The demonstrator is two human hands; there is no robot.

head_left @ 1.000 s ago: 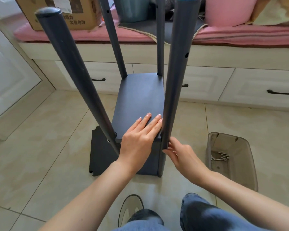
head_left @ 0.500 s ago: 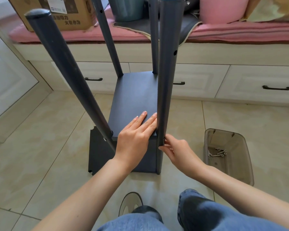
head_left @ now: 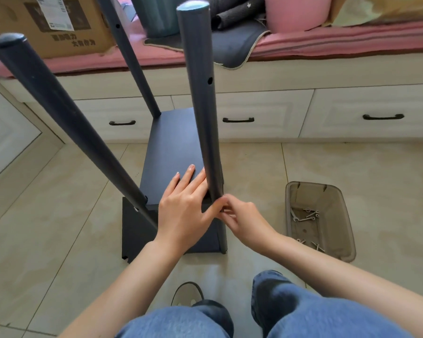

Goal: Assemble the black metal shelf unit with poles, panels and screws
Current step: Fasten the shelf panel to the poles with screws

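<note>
The head camera looks down on a partly built black metal shelf unit (head_left: 181, 152) standing on the beige tiled floor (head_left: 327, 167), close to the white drawer fronts of a window bench. A flat black rectangular shelf panel (head_left: 174, 147) sits raised on the poles, with a second black panel (head_left: 134, 228) lower down, at floor level. Three dark round metal poles show clearly: the near-right pole (head_left: 203, 106) rising almost straight at the panel's near right corner, the near-left pole (head_left: 66, 120) leaning out from the near left corner, and the far-left pole (head_left: 134, 64) at the far left corner.

The left hand (head_left: 186, 208) lies flat on the panel's near edge, fingers straight and pressing down, thumb reaching towards the near-right pole. The right hand (head_left: 244, 220) pinches something small against that pole where the panel meets it — probably a screw, though the piece itself is hidden by the fingertips.

The step in hand looks like fixing the raised panel to the near-right pole. The next move likely calls for keeping the panel's corner lined up with the pole's hole while the screw is turned in, so the left hand should hold its pressure.

A smoky translucent plastic bin (head_left: 320, 215) sits on the floor to the right of the unit, holding loose silver screws (head_left: 310, 213) and a small spanner — within reach for the remaining corners.
</note>
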